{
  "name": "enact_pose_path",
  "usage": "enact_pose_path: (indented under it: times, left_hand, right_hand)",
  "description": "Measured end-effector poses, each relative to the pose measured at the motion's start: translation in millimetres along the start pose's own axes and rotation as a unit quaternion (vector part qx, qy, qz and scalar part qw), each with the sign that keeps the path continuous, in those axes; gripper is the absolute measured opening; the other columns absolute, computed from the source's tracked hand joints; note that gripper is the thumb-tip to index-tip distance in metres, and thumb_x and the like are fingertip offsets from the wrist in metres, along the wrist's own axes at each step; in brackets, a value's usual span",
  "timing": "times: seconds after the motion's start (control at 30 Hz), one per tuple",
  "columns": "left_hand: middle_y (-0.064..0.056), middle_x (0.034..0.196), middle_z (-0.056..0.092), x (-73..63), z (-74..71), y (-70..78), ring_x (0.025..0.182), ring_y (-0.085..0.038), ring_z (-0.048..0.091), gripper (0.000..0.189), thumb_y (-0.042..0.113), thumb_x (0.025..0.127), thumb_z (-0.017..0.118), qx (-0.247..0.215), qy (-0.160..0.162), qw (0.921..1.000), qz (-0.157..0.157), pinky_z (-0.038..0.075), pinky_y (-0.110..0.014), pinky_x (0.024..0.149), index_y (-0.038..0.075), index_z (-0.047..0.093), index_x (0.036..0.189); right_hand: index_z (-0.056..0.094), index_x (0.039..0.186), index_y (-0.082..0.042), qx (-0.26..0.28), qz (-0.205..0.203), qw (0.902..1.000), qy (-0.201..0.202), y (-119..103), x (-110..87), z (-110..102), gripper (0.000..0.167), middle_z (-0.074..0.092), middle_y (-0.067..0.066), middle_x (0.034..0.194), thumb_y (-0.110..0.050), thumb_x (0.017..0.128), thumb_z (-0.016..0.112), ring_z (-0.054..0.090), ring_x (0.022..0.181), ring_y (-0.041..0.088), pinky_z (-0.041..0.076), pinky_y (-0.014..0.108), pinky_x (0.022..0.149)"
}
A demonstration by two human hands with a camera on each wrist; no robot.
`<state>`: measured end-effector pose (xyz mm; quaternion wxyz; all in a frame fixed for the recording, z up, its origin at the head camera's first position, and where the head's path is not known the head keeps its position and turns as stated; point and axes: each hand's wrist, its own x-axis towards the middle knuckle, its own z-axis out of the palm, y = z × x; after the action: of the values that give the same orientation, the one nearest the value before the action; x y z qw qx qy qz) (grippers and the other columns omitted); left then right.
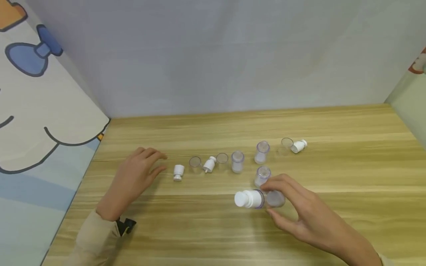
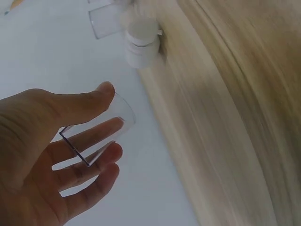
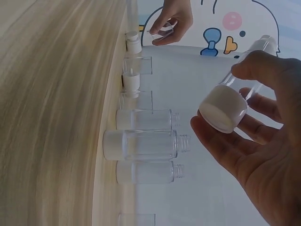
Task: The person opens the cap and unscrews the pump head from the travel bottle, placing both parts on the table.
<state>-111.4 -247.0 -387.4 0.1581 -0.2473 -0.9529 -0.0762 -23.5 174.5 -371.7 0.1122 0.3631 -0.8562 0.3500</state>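
My left hand (image 1: 134,177) pinches a clear plastic cap (image 2: 101,127) between thumb and fingers, raised above the table's left part; in the head view the cap hardly shows. At the front, my right hand (image 1: 306,214) grips a clear bottle (image 1: 275,199) with a white pump head (image 1: 249,199) fitted on its neck, tilted with the head pointing left. The bottle's thick white base (image 3: 223,110) faces the right wrist camera. Closest to the left hand on the table is a loose white pump head (image 1: 178,172). Just behind the held bottle stands an open-necked bottle (image 1: 262,176).
Two more open-necked bottles (image 1: 237,162) (image 1: 261,152) stand mid-table. Clear caps (image 1: 195,162) (image 1: 222,159) (image 1: 286,144) stand along the row. White pump heads (image 1: 209,164) (image 1: 298,146) lie beside them. A pale wall (image 1: 233,66) rises behind the wooden table (image 1: 186,236).
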Motion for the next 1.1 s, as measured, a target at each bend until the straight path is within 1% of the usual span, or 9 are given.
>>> enact_pose_path:
  times: [0.1, 0.17, 0.37, 0.53, 0.6, 0.7, 0.83, 1.0, 1.1]
  left_hand:
    - [-0.009, 0.114, 0.075, 0.7, 3.5, -3.5, 0.103, -0.031, 0.067, 0.025, 0.024, 0.095, 0.078, 0.009, -0.035, 0.9992, -0.016, 0.061, -0.049, 0.083, 0.011, 0.074, 0.116]
    - [-0.009, 0.114, 0.075, 1.6, 7.0, -5.9, 0.104, -0.031, 0.067, 0.025, 0.026, 0.096, 0.077, 0.020, -0.051, 0.9983, -0.019, 0.061, -0.050, 0.083, 0.011, 0.074, 0.116]
    - [-0.011, 0.112, 0.074, 3.7, 17.9, -9.7, 0.101, -0.032, 0.067, 0.024, 0.028, 0.098, 0.074, 0.048, -0.077, 0.9957, -0.016, 0.060, -0.050, 0.083, 0.010, 0.073, 0.115]
    - [-0.012, 0.107, 0.074, 3.9, 26.3, -9.2, 0.097, -0.033, 0.067, 0.021, 0.030, 0.099, 0.072, 0.067, -0.079, 0.9945, -0.008, 0.060, -0.050, 0.079, 0.011, 0.072, 0.108]
    - [-0.012, 0.106, 0.074, 4.0, 29.0, -8.3, 0.097, -0.033, 0.068, 0.021, 0.031, 0.099, 0.072, 0.072, -0.078, 0.9943, -0.006, 0.060, -0.050, 0.079, 0.011, 0.072, 0.106]
    - [-0.012, 0.105, 0.074, 4.2, 31.3, -6.5, 0.097, -0.034, 0.068, 0.022, 0.031, 0.099, 0.072, 0.077, -0.077, 0.9941, -0.006, 0.061, -0.050, 0.079, 0.010, 0.072, 0.105]
    - [-0.013, 0.109, 0.075, 4.1, 32.6, -4.6, 0.100, -0.034, 0.069, 0.024, 0.032, 0.099, 0.072, 0.082, -0.078, 0.9936, -0.007, 0.061, -0.052, 0.082, 0.009, 0.073, 0.108]
    - [-0.014, 0.110, 0.073, 3.1, 34.7, -2.8, 0.104, -0.036, 0.069, 0.026, 0.032, 0.102, 0.067, 0.088, -0.082, 0.9927, -0.005, 0.060, -0.055, 0.086, 0.009, 0.072, 0.112]
    - [-0.013, 0.108, 0.072, 2.2, 36.0, -2.4, 0.102, -0.036, 0.069, 0.026, 0.032, 0.103, 0.066, 0.092, -0.080, 0.9926, -0.004, 0.060, -0.054, 0.085, 0.009, 0.072, 0.112]
  right_hand:
    - [0.061, 0.133, -0.015, 0.001, -0.005, 1.0000, -0.001, 1, 0.7, 0, 0.035, 0.063, -0.009, 0.130, -0.032, 0.102, 0.067, 0.064, 0.114, 0.005, 0.047, 0.010, 0.106]
    - [0.061, 0.133, -0.014, 0.000, -0.006, 1.0000, -0.003, 1, 0.7, 1, 0.036, 0.063, -0.009, 0.129, -0.030, 0.102, 0.068, 0.064, 0.113, 0.005, 0.047, 0.010, 0.105]
    - [0.061, 0.133, -0.013, -0.005, -0.012, 0.9999, -0.009, 1, -0.3, 2, 0.036, 0.063, -0.009, 0.127, -0.030, 0.102, 0.067, 0.063, 0.111, 0.003, 0.047, 0.009, 0.104]
    - [0.062, 0.132, -0.013, -0.002, -0.018, 0.9998, -0.009, 2, -0.2, 2, 0.037, 0.063, -0.010, 0.126, -0.023, 0.098, 0.072, 0.063, 0.110, 0.003, 0.048, 0.009, 0.103]
    - [0.061, 0.131, -0.014, -0.001, -0.019, 0.9998, -0.012, 2, -0.4, 2, 0.036, 0.063, -0.010, 0.125, -0.021, 0.097, 0.073, 0.063, 0.109, 0.003, 0.047, 0.009, 0.103]
    - [0.061, 0.130, -0.015, -0.001, -0.022, 0.9996, -0.015, 2, -0.8, 3, 0.032, 0.063, -0.010, 0.125, -0.030, 0.102, 0.067, 0.064, 0.109, 0.004, 0.047, 0.009, 0.103]
    - [0.061, 0.129, -0.014, 0.000, -0.025, 0.9995, -0.019, 3, -1.6, 4, 0.033, 0.063, -0.010, 0.126, -0.036, 0.105, 0.061, 0.065, 0.110, 0.007, 0.047, 0.009, 0.105]
    - [0.062, 0.129, -0.014, 0.001, -0.029, 0.9994, -0.016, 3, -2.5, 5, 0.032, 0.064, -0.009, 0.126, -0.035, 0.105, 0.061, 0.066, 0.110, 0.008, 0.046, 0.009, 0.106]
    - [0.062, 0.128, -0.014, 0.000, -0.036, 0.9993, -0.011, 4, -2.9, 6, 0.032, 0.064, -0.009, 0.124, -0.036, 0.106, 0.059, 0.066, 0.109, 0.006, 0.046, 0.009, 0.106]
